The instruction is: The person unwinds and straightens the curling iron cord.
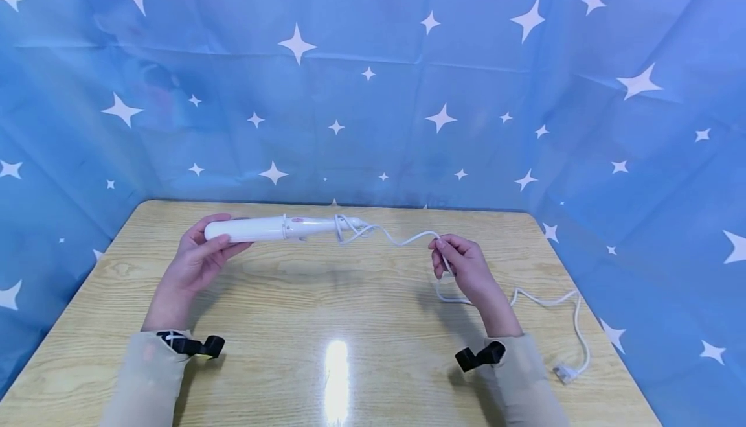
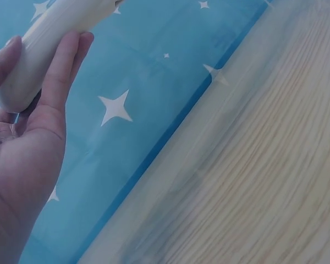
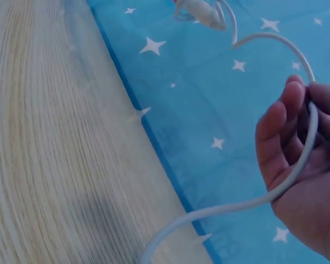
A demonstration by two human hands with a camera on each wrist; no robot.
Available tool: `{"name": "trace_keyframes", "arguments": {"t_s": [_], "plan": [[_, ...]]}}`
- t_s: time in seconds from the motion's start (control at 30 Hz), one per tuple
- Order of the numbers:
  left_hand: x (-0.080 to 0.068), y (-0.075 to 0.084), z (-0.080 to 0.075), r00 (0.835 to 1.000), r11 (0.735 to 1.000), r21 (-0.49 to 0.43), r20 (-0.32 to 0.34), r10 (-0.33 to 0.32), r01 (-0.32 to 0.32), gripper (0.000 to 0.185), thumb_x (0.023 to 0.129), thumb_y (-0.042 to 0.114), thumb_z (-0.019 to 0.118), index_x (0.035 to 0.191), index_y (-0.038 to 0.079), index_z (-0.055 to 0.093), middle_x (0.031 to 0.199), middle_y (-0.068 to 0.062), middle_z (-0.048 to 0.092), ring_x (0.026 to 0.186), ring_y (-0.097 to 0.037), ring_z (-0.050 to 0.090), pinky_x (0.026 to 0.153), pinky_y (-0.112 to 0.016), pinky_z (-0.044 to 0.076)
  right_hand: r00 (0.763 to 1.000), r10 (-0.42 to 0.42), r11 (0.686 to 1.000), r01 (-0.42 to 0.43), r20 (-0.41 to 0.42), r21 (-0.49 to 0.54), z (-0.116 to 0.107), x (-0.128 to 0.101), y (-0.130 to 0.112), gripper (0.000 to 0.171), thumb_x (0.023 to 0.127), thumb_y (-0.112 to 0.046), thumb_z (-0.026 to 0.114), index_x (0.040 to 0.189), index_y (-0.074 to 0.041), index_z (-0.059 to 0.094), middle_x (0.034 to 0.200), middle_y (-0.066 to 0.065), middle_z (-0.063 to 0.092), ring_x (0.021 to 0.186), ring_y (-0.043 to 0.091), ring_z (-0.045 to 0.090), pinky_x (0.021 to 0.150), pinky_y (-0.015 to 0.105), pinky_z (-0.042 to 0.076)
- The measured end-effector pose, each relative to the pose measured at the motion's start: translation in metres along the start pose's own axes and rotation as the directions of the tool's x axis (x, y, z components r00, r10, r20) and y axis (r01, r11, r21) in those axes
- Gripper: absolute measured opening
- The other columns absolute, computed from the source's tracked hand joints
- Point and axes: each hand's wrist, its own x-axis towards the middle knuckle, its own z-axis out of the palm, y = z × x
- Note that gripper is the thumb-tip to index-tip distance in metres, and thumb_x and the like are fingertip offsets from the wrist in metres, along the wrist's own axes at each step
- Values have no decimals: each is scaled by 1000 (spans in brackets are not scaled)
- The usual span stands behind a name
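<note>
A white curling iron [image 1: 256,229] is held level above the table, its thick barrel to the left and its narrow handle to the right. My left hand [image 1: 201,255] grips the barrel's end between thumb and fingers; the left wrist view shows the barrel [image 2: 49,49] resting against them. Loops of white power cord [image 1: 402,243] wrap the handle's tip. My right hand [image 1: 466,268] pinches the cord to the right of the handle. In the right wrist view, the cord [image 3: 297,173] curves past the palm, with the handle tip [image 3: 203,12] at the top.
Beyond my right hand, the cord's far part lies on the wooden table [image 1: 280,310] and ends in a plug [image 1: 565,372] near the right edge. A blue curtain with white stars [image 1: 373,109] hangs behind and beside the table.
</note>
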Motion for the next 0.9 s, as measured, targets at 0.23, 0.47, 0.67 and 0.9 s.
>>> {"name": "trace_keyframes", "arguments": {"t_s": [0.23, 0.47, 0.67, 0.9], "plan": [[0, 5, -2, 1000, 1000, -28, 6, -1, 1, 49, 98, -27, 27, 129, -10, 60, 134, -29, 61, 125, -41, 60, 102, -55, 46, 996, 15, 998, -9, 93, -68, 1, 0, 0, 22, 110, -16, 51, 105, -12, 73, 78, 2, 65, 62, 14, 62, 53, 21, 49], [-2, 6, 0, 1000, 1000, 11, 7, -3, 3, 51, 98, -27, 27, 130, -7, 61, 134, -27, 61, 125, -38, 61, 102, -54, 48, 970, 46, 996, -26, 241, -84, 9, 2, 2, 39, 111, -16, 46, 121, 19, 59, 92, 11, 72, 76, 17, 70, 69, 33, 65], [-3, 5, 1, 1000, 1000, 14, 9, -16, 15, 48, 99, -25, 29, 130, -8, 61, 135, -26, 61, 127, -37, 60, 102, -53, 47, 955, 166, 977, -126, 244, -172, 26, 9, 1, 42, 111, -19, 48, 128, 18, 56, 104, 21, 71, 87, 26, 73, 77, 40, 66], [-2, 0, 3, 1000, 999, 33, 10, -26, 26, 51, 98, -27, 26, 130, -8, 61, 134, -25, 62, 126, -35, 60, 102, -53, 50, 970, 131, 984, -102, 206, -145, 50, 18, 2, 48, 109, -17, 51, 149, 9, 42, 129, 33, 60, 106, 33, 69, 90, 50, 62]]}}
